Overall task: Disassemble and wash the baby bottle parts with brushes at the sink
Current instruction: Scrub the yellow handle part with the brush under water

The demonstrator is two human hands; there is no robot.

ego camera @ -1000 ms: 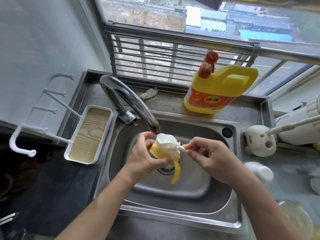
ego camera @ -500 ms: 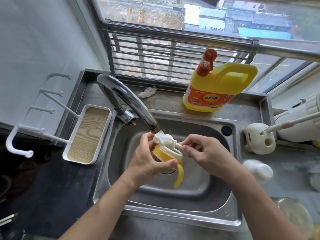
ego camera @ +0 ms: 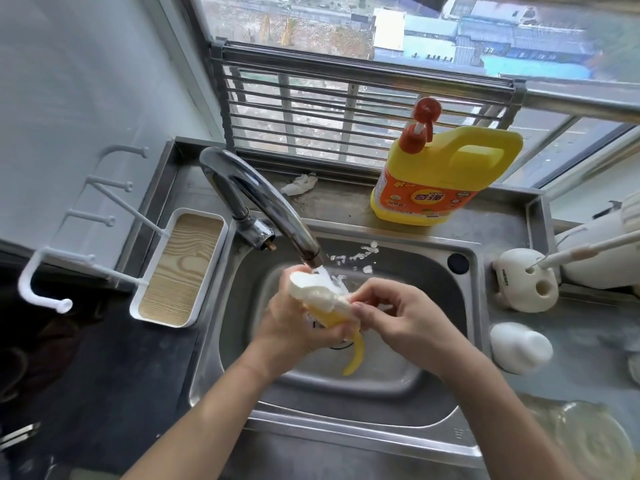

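Over the steel sink (ego camera: pixel 464 306), my left hand (ego camera: pixel 294 327) grips the yellow and white bottle lid (ego camera: pixel 322 303), whose yellow handle hangs down. The lid sits right under the faucet spout (ego camera: pixel 277 216), and water runs onto its white top and splashes. My right hand (ego camera: pixel 401 317) pinches the lid's right edge with thumb and fingers. A white brush holder (ego camera: pixel 519 285) with a brush handle stands on the right counter, and a white bottle part (ego camera: pixel 519 348) lies below it.
A yellow detergent jug (ego camera: pixel 440 178) with a red pump stands behind the sink. A white tray with a wooden base (ego camera: pixel 180 268) lies left of the faucet, by a white hook rack (ego camera: pixel 86 230). A clear bowl (ego camera: pixel 585 441) sits at the lower right.
Water now runs from the faucet onto the lid and splashes into the sink. Both hands have tilted the lid up under the spout.
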